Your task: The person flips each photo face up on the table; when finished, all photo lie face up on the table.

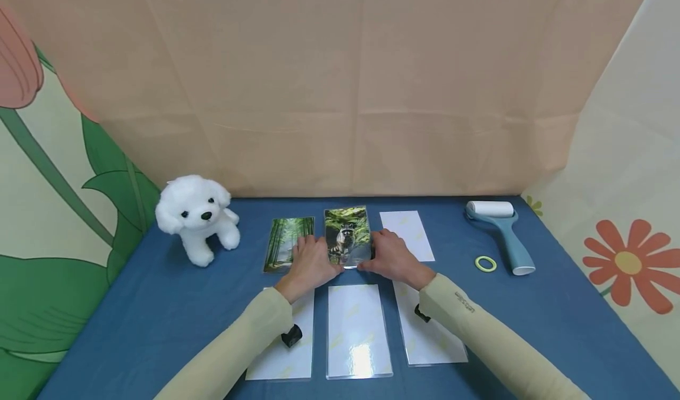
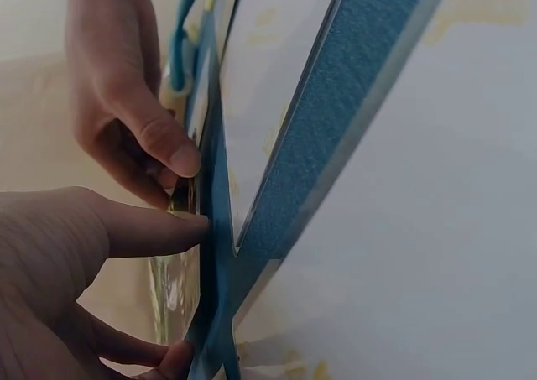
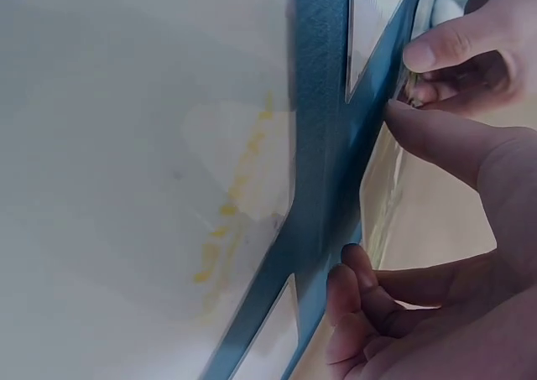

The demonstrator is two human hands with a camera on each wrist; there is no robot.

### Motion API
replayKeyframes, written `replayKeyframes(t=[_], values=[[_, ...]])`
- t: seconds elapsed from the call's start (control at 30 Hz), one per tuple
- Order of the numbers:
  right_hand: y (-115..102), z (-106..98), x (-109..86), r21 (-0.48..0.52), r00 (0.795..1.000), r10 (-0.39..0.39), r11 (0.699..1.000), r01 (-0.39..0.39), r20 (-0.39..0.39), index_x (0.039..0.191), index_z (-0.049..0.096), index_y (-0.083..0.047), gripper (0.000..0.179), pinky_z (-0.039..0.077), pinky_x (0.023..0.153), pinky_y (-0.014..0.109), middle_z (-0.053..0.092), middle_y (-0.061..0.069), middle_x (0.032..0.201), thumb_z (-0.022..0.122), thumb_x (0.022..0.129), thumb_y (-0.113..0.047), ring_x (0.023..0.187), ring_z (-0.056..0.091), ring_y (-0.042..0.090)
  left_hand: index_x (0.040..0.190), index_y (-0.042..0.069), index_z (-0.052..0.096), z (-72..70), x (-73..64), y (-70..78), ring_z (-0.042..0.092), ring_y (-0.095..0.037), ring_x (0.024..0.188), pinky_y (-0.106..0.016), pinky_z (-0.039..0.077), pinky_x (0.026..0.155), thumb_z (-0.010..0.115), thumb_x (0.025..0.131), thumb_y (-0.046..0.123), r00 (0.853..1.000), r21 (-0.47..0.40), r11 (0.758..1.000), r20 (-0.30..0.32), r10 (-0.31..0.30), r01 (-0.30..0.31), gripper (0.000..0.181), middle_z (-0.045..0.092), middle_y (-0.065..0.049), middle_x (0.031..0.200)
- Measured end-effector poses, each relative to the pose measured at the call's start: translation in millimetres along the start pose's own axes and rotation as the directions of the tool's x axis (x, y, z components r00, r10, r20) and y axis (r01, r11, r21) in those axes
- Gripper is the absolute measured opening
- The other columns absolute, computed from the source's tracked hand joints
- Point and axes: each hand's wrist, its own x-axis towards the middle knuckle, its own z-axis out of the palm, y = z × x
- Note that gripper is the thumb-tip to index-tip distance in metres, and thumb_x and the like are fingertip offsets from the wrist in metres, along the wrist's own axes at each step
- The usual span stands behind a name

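Note:
A raccoon picture card [image 1: 347,238] lies in the middle of the far row on the blue table. My left hand [image 1: 310,261] is at its near-left corner, the thumb by the edge and the fingers spread over part of a forest picture card [image 1: 281,243]. At the raccoon card's near-right corner is my right hand [image 1: 395,258], its thumb by the lower edge and its fingers along the right side, beside a white card [image 1: 408,235]. Both wrist views show the left thumb [image 2: 159,231] and right thumb [image 3: 436,141] apart from their own hand's fingertips.
White face-down cards [image 1: 358,332] lie in a nearer row, partly under my forearms. A white plush dog [image 1: 198,217] sits at the left. On the right are a lint roller [image 1: 507,235] and a yellow-green ring [image 1: 485,264]. A beige backdrop [image 1: 340,87] hangs behind the table.

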Motion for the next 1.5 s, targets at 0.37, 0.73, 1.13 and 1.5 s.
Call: replayKeyframes(t=[0.37, 0.73, 1.13, 1.5], values=[[-5, -1, 2.2, -0.119, 0.999, 0.018, 0.993, -0.012, 0.048, 0.115, 0.066, 0.004, 0.065, 0.049, 0.084, 0.052, 0.063, 0.016, 0.104, 0.085, 0.078, -0.046, 0.092, 0.061, 0.032, 0.073, 0.010, 0.056, 1.6, 2.7, -2.7, 0.038, -0.035, 0.096, -0.045, 0.029, 0.080, 0.085, 0.080, 0.042, 0.998, 0.012, 1.000, 0.055, -0.002, 0.002, 0.043, 0.051, -0.014, 0.095], [-5, -8, 4.3, -0.209, 0.992, 0.016, 0.978, 0.010, 0.123, 0.095, 0.070, -0.005, 0.051, 0.044, 0.074, 0.046, 0.059, 0.007, 0.086, 0.082, 0.080, -0.052, 0.078, 0.055, 0.025, 0.061, 0.012, 0.054, -3.0, 2.4, 0.4, 0.036, -0.034, 0.094, -0.045, 0.025, 0.080, 0.082, 0.083, 0.044, 0.994, 0.061, 0.998, 0.108, 0.022, -0.029, 0.048, 0.048, -0.009, 0.084], [-2, -12, 2.3, -0.164, 0.987, -0.001, 0.986, 0.027, 0.158, 0.106, 0.073, -0.004, 0.050, 0.041, 0.077, 0.047, 0.060, 0.005, 0.088, 0.080, 0.084, -0.049, 0.086, 0.057, 0.026, 0.057, 0.011, 0.053, -3.0, -0.3, 0.3, 0.036, -0.033, 0.090, -0.043, 0.023, 0.078, 0.078, 0.087, 0.045, 0.991, 0.067, 0.997, 0.127, 0.036, -0.045, 0.052, 0.048, -0.009, 0.080], [14, -16, -16.0, -0.112, 0.984, -0.171, 0.980, 0.166, -0.040, 0.121, 0.066, 0.004, 0.044, 0.050, 0.076, 0.050, 0.064, 0.014, 0.101, 0.072, 0.094, -0.029, 0.089, 0.062, 0.031, 0.146, -0.002, 0.049, -4.7, -6.3, 8.0, 0.041, -0.046, 0.123, -0.057, 0.033, 0.094, 0.065, 0.097, 0.047, 0.994, 0.036, 0.995, 0.052, 0.095, -0.097, 0.071, 0.049, -0.026, 0.135]])
